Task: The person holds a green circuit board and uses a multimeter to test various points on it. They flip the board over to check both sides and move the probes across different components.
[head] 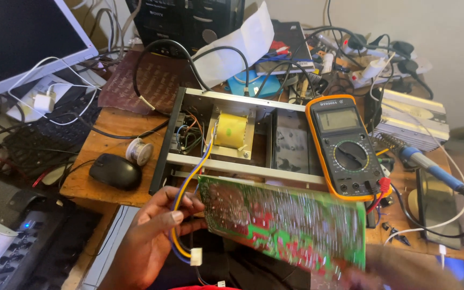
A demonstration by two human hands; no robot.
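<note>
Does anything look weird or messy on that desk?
Yes. The green circuit board is out of the open metal case, held tilted by the left hand, with yellow and blue wires trailing from the case. Cables lie tangled at the back of the desk.

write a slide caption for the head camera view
Left hand holds a green circuit board by yellow and blue wires, above an open metal chassis beside an orange multimeter.
</note>
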